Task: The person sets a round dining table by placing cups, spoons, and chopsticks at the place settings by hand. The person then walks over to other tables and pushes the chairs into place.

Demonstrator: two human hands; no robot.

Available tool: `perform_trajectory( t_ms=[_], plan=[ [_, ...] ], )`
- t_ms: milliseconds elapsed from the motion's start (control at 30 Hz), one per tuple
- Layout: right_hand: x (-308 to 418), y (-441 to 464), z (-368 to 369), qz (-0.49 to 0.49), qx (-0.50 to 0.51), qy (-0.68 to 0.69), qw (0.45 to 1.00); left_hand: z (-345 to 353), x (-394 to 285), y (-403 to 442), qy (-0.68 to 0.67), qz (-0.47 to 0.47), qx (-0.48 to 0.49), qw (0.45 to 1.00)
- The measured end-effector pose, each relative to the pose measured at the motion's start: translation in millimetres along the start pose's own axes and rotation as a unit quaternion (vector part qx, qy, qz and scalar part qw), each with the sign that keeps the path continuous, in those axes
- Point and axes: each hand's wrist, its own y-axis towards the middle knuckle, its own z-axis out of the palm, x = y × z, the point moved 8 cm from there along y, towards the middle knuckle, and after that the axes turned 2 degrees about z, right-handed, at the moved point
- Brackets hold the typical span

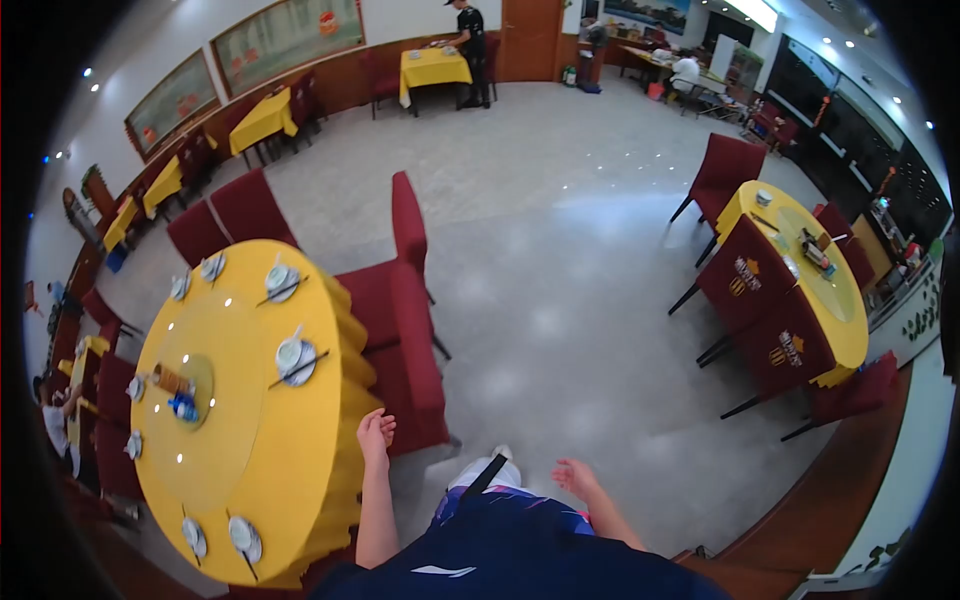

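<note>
My left hand (376, 432) is raised beside the round table with a yellow tablecloth (245, 480), close to a dark red chair (418, 340). Its fingers are loosely bent and apart, with nothing visible in them. Over the grey floor, my right hand (575, 478) hangs out to the right of my body, its fingers loosely spread and empty. Nearest to my left hand on the table is a place setting with a bowl and plate (296, 360) and chopsticks. A glass turntable (215, 395) carries a brown holder (172, 379) and a blue-and-white item (183, 406).
Grey floor (540, 330) runs between the tables. At right stands another yellow table (850, 320) ringed by red chairs (787, 345). A person in dark clothes (471, 50) stands at a far table (435, 70). Another person (55, 420) is at far left.
</note>
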Motion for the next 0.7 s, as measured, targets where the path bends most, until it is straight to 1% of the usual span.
perform_trajectory(
  t_ms=[33, 67, 100, 167, 200, 233, 267, 300, 367, 400, 433, 467, 500, 567, 600, 633, 667, 700],
  plan=[
    [19, -1, 8, 0.017, 0.033, 0.057, 0.998, 24, -21, 20, -0.026, 0.023, -0.016, 0.999],
    [31, -1, 2, 0.015, 0.025, 0.06, 0.998, 43, -31, 36, -0.05, 0.042, -0.035, 0.997],
    [53, 4, -2, 0.011, 0.032, 0.056, 0.998, 69, -33, 55, -0.057, 0.04, -0.03, 0.997],
    [116, 27, -7, 0.001, 0.042, 0.048, 0.998, 120, -56, 94, -0.052, 0.134, -0.045, 0.989],
    [148, 37, -10, -0.034, 0.059, 0.03, 0.997, 155, -85, 95, 0.056, 0.223, -0.048, 0.972],
    [171, 46, -11, -0.063, 0.076, 0.015, 0.995, 200, -120, 85, 0.139, 0.299, -0.024, 0.944],
    [206, 50, -7, -0.076, 0.069, -0.002, 0.995, 233, -119, 97, 0.15, 0.285, 0.021, 0.946],
    [241, 57, 3, -0.069, 0.073, -0.002, 0.995, 264, -116, 111, 0.16, 0.272, 0.065, 0.947],
    [320, 81, 13, -0.108, 0.037, -0.057, 0.992, 320, -97, 145, 0.269, 0.254, 0.161, 0.915],
    [358, 94, 24, -0.128, 0.032, -0.065, 0.989, 340, -97, 160, 0.275, 0.25, 0.151, 0.916],
    [393, 108, 38, -0.146, 0.03, -0.072, 0.986, 363, -92, 171, 0.301, 0.232, 0.185, 0.906],
    [433, 120, 54, -0.194, 0.015, -0.1, 0.976, 380, -86, 182, 0.328, 0.211, 0.218, 0.895],
    [466, 131, 71, -0.24, 0.002, -0.128, 0.962, 384, -83, 192, 0.337, 0.201, 0.203, 0.897],
    [533, 155, 115, -0.339, 0.009, -0.244, 0.909, 408, -84, 216, 0.334, 0.126, 0.225, 0.906],
    [560, 161, 136, -0.328, 0.024, -0.248, 0.911, 417, -95, 225, 0.32, 0.111, 0.212, 0.917],
    [602, 154, 165, -0.39, 0.037, -0.304, 0.868, 423, -104, 232, 0.321, 0.104, 0.197, 0.921],
    [640, 148, 189, -0.454, 0.05, -0.354, 0.816, 426, -118, 244, 0.28, 0.104, 0.159, 0.941],
    [671, 154, 205, -0.458, 0.063, -0.357, 0.811, 430, -136, 263, 0.238, 0.113, 0.122, 0.957]
  ],
)
